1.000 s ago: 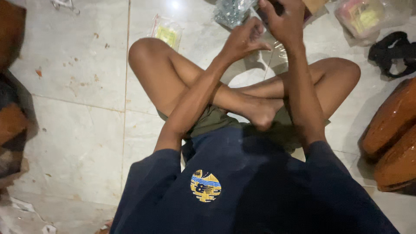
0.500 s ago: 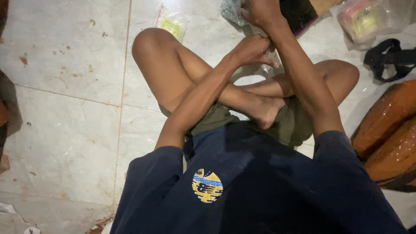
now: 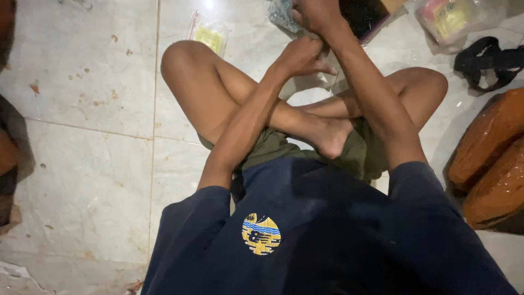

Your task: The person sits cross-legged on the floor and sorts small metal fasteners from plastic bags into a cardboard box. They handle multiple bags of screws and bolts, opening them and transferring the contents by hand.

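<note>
Pale floor tiles carry the seated person. Since a moment ago both hands have drawn closer: right hand at twelve o'clock now grasps the crinkled clear bag; left hand just below, fingers loosely curled, apparently empty.

Clear packet with yellow contents at eleven o'clock; crinkled clear bag at twelve; pink-and-yellow filled bag at one o'clock.

Looks like a home floor used as a packing spot: pale marble-look floor tiles w/ stains, person sitting cross-legged, small clear packets, wrapped brown bundles alongside
</note>
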